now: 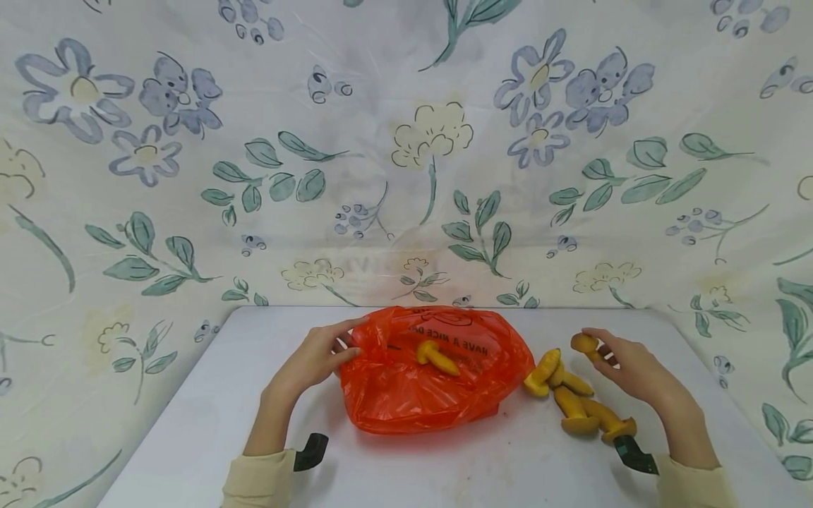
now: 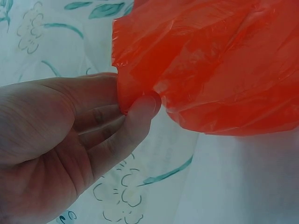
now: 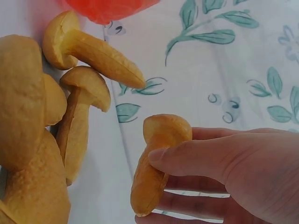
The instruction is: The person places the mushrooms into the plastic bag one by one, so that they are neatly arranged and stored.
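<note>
My left hand (image 1: 324,353) pinches the left edge of a red plastic bag (image 1: 413,402), thumb and fingers on the film as the left wrist view shows. The bag's mouth gapes toward me, and one yellow-brown mushroom (image 1: 438,358) lies inside it. In my right hand (image 1: 629,363) another mushroom (image 3: 156,163) is pinched by the stem between thumb and fingers, raised to the right of the bag. Below that hand lies a pile of several similar mushrooms (image 1: 574,409), beside the bag's right edge.
The white table (image 1: 394,473) carries the bag and the pile. A floral cloth (image 1: 381,141) rises behind it and along both sides. Dark wrist camera mounts (image 1: 311,451) stick out from both cuffs, the right one overlapping the nearest mushroom in the head view.
</note>
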`<state>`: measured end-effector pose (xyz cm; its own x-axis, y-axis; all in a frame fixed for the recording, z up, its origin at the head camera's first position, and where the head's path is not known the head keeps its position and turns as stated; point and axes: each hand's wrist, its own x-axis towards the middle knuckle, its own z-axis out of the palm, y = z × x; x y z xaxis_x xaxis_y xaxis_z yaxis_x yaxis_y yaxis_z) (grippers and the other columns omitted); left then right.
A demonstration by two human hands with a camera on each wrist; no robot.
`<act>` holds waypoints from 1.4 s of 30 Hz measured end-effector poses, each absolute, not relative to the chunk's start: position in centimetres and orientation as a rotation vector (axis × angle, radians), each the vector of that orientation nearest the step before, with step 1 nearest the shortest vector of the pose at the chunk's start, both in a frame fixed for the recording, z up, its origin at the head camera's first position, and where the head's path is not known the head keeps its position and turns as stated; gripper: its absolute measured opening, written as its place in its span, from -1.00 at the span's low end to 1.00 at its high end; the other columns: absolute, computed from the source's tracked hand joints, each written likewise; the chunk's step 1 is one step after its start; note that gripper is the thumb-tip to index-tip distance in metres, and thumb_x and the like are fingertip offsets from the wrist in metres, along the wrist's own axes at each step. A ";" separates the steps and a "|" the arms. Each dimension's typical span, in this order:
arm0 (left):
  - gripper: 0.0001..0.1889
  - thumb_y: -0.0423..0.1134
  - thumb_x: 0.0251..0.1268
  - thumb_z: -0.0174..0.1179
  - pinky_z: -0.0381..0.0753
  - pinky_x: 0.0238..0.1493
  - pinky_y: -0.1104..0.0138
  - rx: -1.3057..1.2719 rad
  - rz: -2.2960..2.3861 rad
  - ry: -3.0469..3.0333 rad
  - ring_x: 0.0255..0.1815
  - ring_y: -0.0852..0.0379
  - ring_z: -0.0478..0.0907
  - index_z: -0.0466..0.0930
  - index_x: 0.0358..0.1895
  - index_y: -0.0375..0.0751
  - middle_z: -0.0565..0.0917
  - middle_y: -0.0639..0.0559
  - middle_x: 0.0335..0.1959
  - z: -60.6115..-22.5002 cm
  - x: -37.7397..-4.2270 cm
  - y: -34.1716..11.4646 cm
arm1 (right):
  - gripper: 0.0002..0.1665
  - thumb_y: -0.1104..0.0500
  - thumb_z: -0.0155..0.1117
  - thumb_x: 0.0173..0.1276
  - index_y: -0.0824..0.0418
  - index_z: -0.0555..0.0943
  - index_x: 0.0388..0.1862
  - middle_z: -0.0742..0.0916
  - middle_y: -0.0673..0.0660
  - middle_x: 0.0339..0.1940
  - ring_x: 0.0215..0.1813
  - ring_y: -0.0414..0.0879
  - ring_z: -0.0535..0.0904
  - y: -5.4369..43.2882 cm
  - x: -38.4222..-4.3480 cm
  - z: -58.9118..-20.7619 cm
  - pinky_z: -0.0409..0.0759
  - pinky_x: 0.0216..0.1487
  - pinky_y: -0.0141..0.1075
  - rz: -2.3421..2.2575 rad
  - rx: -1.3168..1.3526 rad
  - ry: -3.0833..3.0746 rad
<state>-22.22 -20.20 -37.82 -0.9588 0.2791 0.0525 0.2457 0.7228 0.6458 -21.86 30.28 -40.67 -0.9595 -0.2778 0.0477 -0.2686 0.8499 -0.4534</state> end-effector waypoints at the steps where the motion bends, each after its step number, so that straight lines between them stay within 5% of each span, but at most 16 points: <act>1: -0.42 -0.34 0.31 0.25 0.71 -0.39 0.38 0.437 1.065 2.872 -0.34 0.12 0.59 0.40 0.40 -0.08 0.68 -0.12 -0.16 -37.8 -22.2 -20.2 | -0.40 0.28 0.24 0.37 0.26 0.33 0.36 0.70 0.30 -0.11 -0.17 0.03 0.63 30.3 -21.9 -40.7 0.71 -0.19 -0.07 -0.731 -0.450 3.006; 42: -0.42 -0.33 0.31 0.25 0.71 -0.36 0.37 0.449 1.056 2.863 -0.32 0.12 0.59 0.39 0.40 -0.07 0.68 -0.10 -0.16 -38.0 -22.5 -20.3 | -0.38 0.28 0.25 0.38 0.13 0.35 0.40 0.69 0.23 0.02 -0.05 0.06 0.63 26.6 -21.6 -38.9 0.72 -0.07 -0.07 -0.736 -0.503 3.024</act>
<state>-22.49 -20.33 -38.01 -0.9560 0.2895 0.0467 0.2505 0.7232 0.6436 -21.62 26.59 -38.93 -0.9491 -0.3033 0.0851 -0.3085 0.8401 -0.4461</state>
